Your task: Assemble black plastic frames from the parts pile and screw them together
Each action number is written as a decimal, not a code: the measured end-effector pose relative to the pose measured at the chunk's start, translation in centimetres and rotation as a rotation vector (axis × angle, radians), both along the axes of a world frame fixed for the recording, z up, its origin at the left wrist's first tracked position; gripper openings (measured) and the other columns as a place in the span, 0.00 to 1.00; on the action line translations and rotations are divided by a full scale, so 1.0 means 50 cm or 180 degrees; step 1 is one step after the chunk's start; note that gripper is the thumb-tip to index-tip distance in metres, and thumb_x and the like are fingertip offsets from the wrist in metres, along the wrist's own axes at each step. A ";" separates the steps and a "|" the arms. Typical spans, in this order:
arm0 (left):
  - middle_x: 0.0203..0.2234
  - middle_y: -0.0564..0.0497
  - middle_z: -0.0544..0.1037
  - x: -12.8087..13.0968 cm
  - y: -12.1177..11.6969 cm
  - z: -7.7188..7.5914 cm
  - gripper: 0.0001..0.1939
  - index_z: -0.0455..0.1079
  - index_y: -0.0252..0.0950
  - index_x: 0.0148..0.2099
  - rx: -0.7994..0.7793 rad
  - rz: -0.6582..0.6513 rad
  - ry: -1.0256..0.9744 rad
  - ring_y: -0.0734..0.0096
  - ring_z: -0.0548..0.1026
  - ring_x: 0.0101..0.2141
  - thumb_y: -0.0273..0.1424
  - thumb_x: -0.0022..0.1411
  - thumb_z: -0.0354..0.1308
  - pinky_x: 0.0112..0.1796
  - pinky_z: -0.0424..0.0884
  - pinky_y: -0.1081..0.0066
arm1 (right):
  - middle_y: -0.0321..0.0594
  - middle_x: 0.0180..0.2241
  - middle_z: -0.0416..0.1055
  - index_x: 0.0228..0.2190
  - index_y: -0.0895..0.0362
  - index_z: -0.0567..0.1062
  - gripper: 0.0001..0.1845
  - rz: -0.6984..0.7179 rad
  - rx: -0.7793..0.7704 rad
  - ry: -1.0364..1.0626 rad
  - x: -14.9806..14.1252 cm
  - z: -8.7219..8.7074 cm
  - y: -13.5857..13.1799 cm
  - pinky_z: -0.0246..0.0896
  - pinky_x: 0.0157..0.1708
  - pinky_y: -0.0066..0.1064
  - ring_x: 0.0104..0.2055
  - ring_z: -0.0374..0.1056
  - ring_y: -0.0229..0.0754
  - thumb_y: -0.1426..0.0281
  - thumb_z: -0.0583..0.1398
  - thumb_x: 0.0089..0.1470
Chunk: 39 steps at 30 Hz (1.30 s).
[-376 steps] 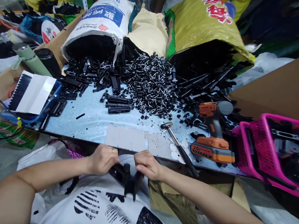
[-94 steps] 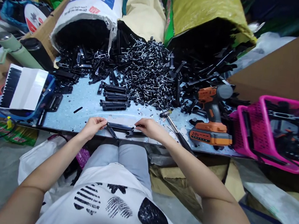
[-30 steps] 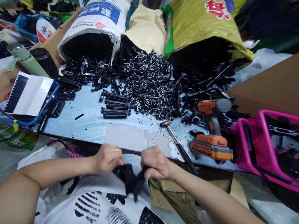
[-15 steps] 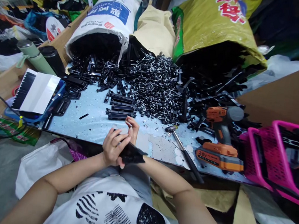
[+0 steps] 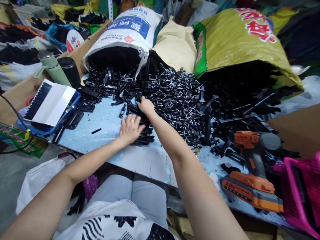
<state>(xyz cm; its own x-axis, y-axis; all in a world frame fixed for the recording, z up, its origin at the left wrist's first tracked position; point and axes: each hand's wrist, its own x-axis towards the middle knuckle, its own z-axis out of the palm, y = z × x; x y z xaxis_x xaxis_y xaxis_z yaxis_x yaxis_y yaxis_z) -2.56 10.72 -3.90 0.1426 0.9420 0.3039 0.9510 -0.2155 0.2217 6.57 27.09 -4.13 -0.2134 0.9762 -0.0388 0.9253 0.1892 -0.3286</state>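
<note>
My left hand (image 5: 131, 129) lies at the near left of a row of long black plastic parts (image 5: 145, 138), its thumb apart from the fingers and its fingertips by the parts. My right hand (image 5: 146, 106) reaches further forward, at the far end of this row, with its fingers bent at a black plastic part (image 5: 138, 96). Its fingertips are partly hidden among the dark pieces. Right of it lies a big heap of small black pieces with silver pins (image 5: 176, 95).
A cordless drill (image 5: 252, 169) and a pink basket (image 5: 297, 184) stand at the right. On the left are a blue tray (image 5: 61, 124), a green flask (image 5: 55, 68) and a black cup (image 5: 70, 71). A white sack (image 5: 125, 31) and a yellow sack (image 5: 239, 41) lie open behind the heaps.
My hands were together near the table's front edge around a dark piece. They have parted and moved forward to the row of black parts. The view has shifted.
</note>
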 end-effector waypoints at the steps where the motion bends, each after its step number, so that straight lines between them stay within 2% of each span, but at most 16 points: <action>1: 0.50 0.35 0.68 -0.022 0.029 0.009 0.22 0.63 0.30 0.54 -0.0103 0.0394 -0.0088 0.49 0.63 0.53 0.40 0.65 0.45 0.49 0.60 0.54 | 0.55 0.45 0.70 0.47 0.64 0.64 0.19 -0.0059 -0.0023 -0.0005 -0.012 -0.001 0.009 0.59 0.46 0.39 0.48 0.66 0.51 0.64 0.54 0.57; 3: 0.48 0.32 0.69 -0.068 0.085 0.017 0.21 0.65 0.28 0.52 -0.0616 0.1073 -0.0162 0.49 0.65 0.51 0.37 0.62 0.50 0.46 0.63 0.57 | 0.58 0.45 0.70 0.46 0.66 0.63 0.19 -0.0162 -0.0048 0.0008 -0.029 -0.001 0.026 0.59 0.45 0.40 0.47 0.66 0.52 0.67 0.55 0.56; 6: 0.47 0.32 0.70 -0.119 0.149 0.006 0.22 0.68 0.28 0.48 -0.1501 0.1340 -0.0160 0.51 0.68 0.49 0.36 0.54 0.59 0.45 0.64 0.63 | 0.61 0.45 0.68 0.47 0.69 0.61 0.19 -0.0319 -0.0056 0.0015 -0.032 0.008 0.044 0.59 0.45 0.40 0.48 0.66 0.53 0.70 0.52 0.56; 8: 0.47 0.35 0.71 -0.135 0.168 -0.002 0.18 0.69 0.30 0.46 -0.1580 0.1341 -0.0150 0.53 0.68 0.49 0.34 0.54 0.59 0.45 0.64 0.64 | 0.60 0.45 0.68 0.49 0.68 0.58 0.20 -0.0430 0.0026 0.0163 -0.014 0.025 0.041 0.59 0.45 0.39 0.47 0.67 0.52 0.69 0.50 0.57; 10: 0.45 0.36 0.72 -0.142 0.161 0.002 0.15 0.69 0.30 0.44 -0.1172 0.1368 -0.0196 0.53 0.67 0.49 0.31 0.56 0.56 0.46 0.64 0.62 | 0.54 0.43 0.69 0.50 0.65 0.56 0.21 -0.0447 0.0157 0.0520 0.025 0.046 0.011 0.59 0.44 0.38 0.45 0.67 0.49 0.67 0.48 0.58; 13: 0.43 0.40 0.72 -0.144 0.097 0.024 0.12 0.67 0.32 0.44 -0.0085 0.1089 -0.0585 0.55 0.67 0.48 0.31 0.58 0.54 0.48 0.63 0.59 | 0.47 0.44 0.68 0.50 0.59 0.56 0.19 -0.0068 0.0568 0.1167 0.121 0.068 -0.108 0.61 0.42 0.36 0.43 0.67 0.45 0.64 0.47 0.59; 16: 0.42 0.43 0.71 -0.122 -0.018 0.031 0.13 0.64 0.34 0.47 0.0611 0.0028 -0.1101 0.61 0.69 0.46 0.32 0.61 0.51 0.48 0.64 0.62 | 0.50 0.52 0.63 0.50 0.55 0.58 0.19 0.0543 0.1184 0.1385 0.241 0.051 -0.293 0.58 0.49 0.40 0.52 0.62 0.48 0.63 0.51 0.58; 19: 0.40 0.44 0.72 -0.068 -0.121 0.000 0.12 0.64 0.34 0.48 0.0042 -0.1433 -0.0838 0.65 0.71 0.42 0.31 0.63 0.50 0.42 0.68 0.66 | 0.51 0.53 0.63 0.51 0.52 0.59 0.20 0.1149 0.1325 0.1078 0.347 -0.002 -0.468 0.58 0.49 0.45 0.54 0.61 0.51 0.67 0.53 0.56; 20: 0.38 0.45 0.72 -0.048 -0.141 -0.016 0.11 0.65 0.34 0.47 -0.0254 -0.1632 -0.0599 0.64 0.71 0.40 0.30 0.63 0.50 0.40 0.69 0.67 | 0.50 0.53 0.64 0.51 0.51 0.61 0.20 0.1289 0.1141 0.0809 0.371 -0.020 -0.511 0.59 0.47 0.45 0.51 0.63 0.51 0.67 0.53 0.56; 22: 0.35 0.44 0.72 -0.016 -0.155 -0.044 0.11 0.66 0.33 0.46 -0.0678 -0.1634 -0.0195 0.63 0.71 0.38 0.30 0.63 0.50 0.39 0.70 0.65 | 0.50 0.53 0.65 0.51 0.50 0.64 0.19 0.1434 0.0764 0.0244 0.396 -0.047 -0.565 0.60 0.44 0.46 0.48 0.65 0.51 0.66 0.53 0.57; 25: 0.39 0.42 0.72 0.008 -0.139 -0.058 0.15 0.64 0.31 0.52 -0.0777 -0.1395 -0.0167 0.61 0.72 0.41 0.29 0.65 0.47 0.43 0.69 0.62 | 0.51 0.54 0.64 0.54 0.53 0.64 0.24 0.1181 0.0564 -0.0208 0.373 -0.058 -0.578 0.58 0.47 0.49 0.51 0.62 0.54 0.60 0.54 0.58; 27: 0.43 0.42 0.71 0.013 -0.132 -0.049 0.18 0.62 0.31 0.56 -0.0721 -0.1377 -0.0554 0.63 0.72 0.43 0.29 0.66 0.45 0.45 0.69 0.63 | 0.51 0.50 0.66 0.55 0.54 0.64 0.25 0.0954 0.0521 -0.0056 0.332 -0.054 -0.560 0.57 0.49 0.49 0.51 0.62 0.54 0.58 0.52 0.58; 30: 0.44 0.43 0.72 0.021 -0.150 -0.026 0.19 0.62 0.33 0.58 -0.0647 -0.1355 -0.1470 0.65 0.72 0.45 0.31 0.67 0.43 0.45 0.70 0.66 | 0.48 0.43 0.70 0.56 0.55 0.62 0.25 0.0629 0.0149 0.0969 0.269 -0.046 -0.532 0.62 0.46 0.42 0.45 0.67 0.47 0.59 0.46 0.62; 33: 0.41 0.45 0.73 0.036 -0.184 -0.009 0.19 0.64 0.33 0.57 -0.0589 -0.1127 -0.2288 0.68 0.74 0.41 0.33 0.67 0.45 0.42 0.70 0.69 | 0.41 0.32 0.70 0.62 0.55 0.52 0.30 0.0104 -0.0588 0.2436 0.225 -0.038 -0.522 0.67 0.33 0.35 0.30 0.69 0.39 0.56 0.41 0.63; 36: 0.38 0.46 0.74 0.051 -0.208 0.001 0.19 0.66 0.33 0.56 -0.0576 -0.0964 -0.2628 0.70 0.74 0.39 0.34 0.66 0.48 0.42 0.70 0.70 | 0.37 0.30 0.67 0.63 0.53 0.47 0.34 -0.0219 -0.1059 0.3533 0.204 -0.027 -0.523 0.64 0.22 0.29 0.23 0.65 0.35 0.51 0.43 0.60; 39: 0.40 0.45 0.74 0.057 -0.220 0.013 0.20 0.65 0.34 0.57 -0.0512 -0.0900 -0.2596 0.68 0.73 0.41 0.33 0.65 0.49 0.43 0.69 0.69 | 0.37 0.32 0.66 0.62 0.52 0.52 0.36 0.0018 -0.1137 0.3915 0.206 -0.013 -0.522 0.62 0.21 0.26 0.22 0.63 0.32 0.50 0.50 0.57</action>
